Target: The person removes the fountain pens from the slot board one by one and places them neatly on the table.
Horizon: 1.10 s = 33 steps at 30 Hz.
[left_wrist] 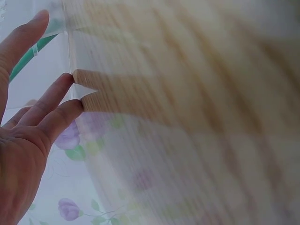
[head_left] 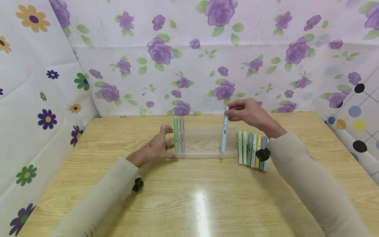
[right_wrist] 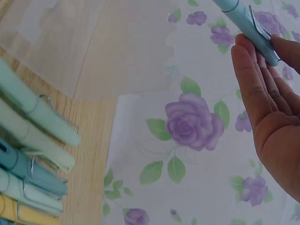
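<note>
Flowered cloth [head_left: 189, 75] hangs behind a wooden table [head_left: 165, 197]. From the head view, the right hand [head_left: 248, 113] pinches a light-blue pen [head_left: 224, 136] near its top, at three o'clock of the clear holder [head_left: 202, 141]; whether its foot touches the base, I cannot tell. It leans toward one o'clock, so I would straighten it, like the green pen [head_left: 176, 135] and mauve pen [head_left: 182, 135] at nine o'clock. From the left wrist view, the left hand [left_wrist: 26, 140] has fingers nearly straight, seeming to touch the holder; light pressure should steady it. From the right wrist view, slow release, apart from the lying pens [right_wrist: 42, 180] at eight o'clock, looks safest.
</note>
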{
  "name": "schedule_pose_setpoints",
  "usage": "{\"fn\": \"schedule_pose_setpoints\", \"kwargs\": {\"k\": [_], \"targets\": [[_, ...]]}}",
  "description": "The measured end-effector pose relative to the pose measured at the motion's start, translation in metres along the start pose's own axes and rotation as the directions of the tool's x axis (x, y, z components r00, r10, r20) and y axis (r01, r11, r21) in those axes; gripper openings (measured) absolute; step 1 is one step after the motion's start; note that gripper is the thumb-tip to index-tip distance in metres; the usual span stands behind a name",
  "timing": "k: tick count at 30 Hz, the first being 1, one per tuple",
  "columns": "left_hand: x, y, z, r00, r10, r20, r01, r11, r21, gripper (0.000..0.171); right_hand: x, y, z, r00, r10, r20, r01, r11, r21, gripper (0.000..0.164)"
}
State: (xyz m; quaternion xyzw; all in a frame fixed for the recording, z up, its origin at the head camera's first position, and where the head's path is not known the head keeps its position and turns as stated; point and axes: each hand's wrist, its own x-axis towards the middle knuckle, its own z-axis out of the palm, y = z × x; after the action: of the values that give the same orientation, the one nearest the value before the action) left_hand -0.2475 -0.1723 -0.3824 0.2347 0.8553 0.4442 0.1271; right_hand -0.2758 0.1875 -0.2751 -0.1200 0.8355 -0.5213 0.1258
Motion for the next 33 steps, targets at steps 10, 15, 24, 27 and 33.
{"fn": "schedule_pose_setpoints", "kwargs": {"k": [10,15,24,27,33], "targets": [[-0.001,-0.001,0.001,1.0,-0.005,0.003,0.005,1.0,-0.008,0.093,-0.013,0.011,-0.017,1.0,0.007,-0.021,-0.007,1.0,-0.021,0.052],[-0.001,0.001,0.001,1.0,-0.01,0.005,0.01,1.0,-0.011,0.093,-0.017,0.018,-0.026,0.999,0.016,-0.03,-0.018,0.999,-0.048,0.057],[-0.001,0.001,0.001,1.0,-0.015,-0.002,0.015,1.0,-0.004,0.095,-0.025,0.028,-0.04,0.998,0.058,-0.035,-0.061,0.995,-0.084,0.061],[-0.001,0.001,0.0,1.0,-0.019,0.002,0.019,1.0,-0.01,0.095,-0.028,0.031,-0.045,0.997,0.069,-0.036,-0.072,0.993,-0.091,0.064],[-0.002,0.002,0.0,1.0,-0.017,0.001,0.017,1.0,-0.006,0.096,-0.034,0.039,-0.056,0.994,0.1,-0.042,-0.104,0.989,-0.11,0.068]]}}
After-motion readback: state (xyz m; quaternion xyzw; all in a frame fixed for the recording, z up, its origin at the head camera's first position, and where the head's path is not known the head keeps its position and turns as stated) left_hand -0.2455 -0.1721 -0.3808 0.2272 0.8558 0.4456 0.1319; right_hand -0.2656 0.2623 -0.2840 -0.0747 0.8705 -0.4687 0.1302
